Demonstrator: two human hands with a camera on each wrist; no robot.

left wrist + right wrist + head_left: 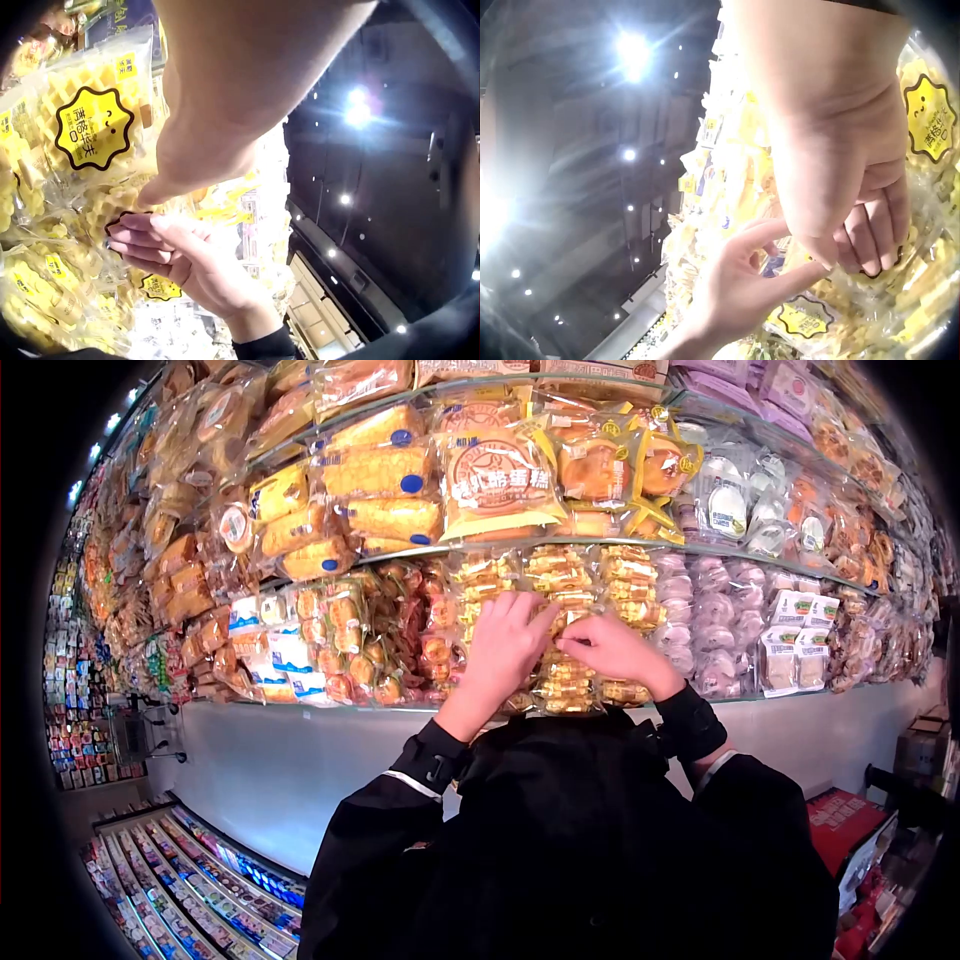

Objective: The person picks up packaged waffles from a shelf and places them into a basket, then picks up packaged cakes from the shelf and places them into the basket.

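Both hands reach into a row of clear packets of yellow waffles on the lowest shelf. In the head view my left hand is on the left, over the waffle packets, its fingers bent toward them. Close to its right, my right hand has its fingers curled. The left wrist view shows the right hand pinching a waffle packet, fingers across its black-edged label. In the right wrist view the left hand spreads its thumb beside a yellow star-shaped label; its other fingertips are partly hidden.
Glass shelves of packaged bread and cakes rise above. A large cake packet stands over the waffle row. Purple-toned packets lie to the right, small buns to the left. Below the shelf runs a pale panel.
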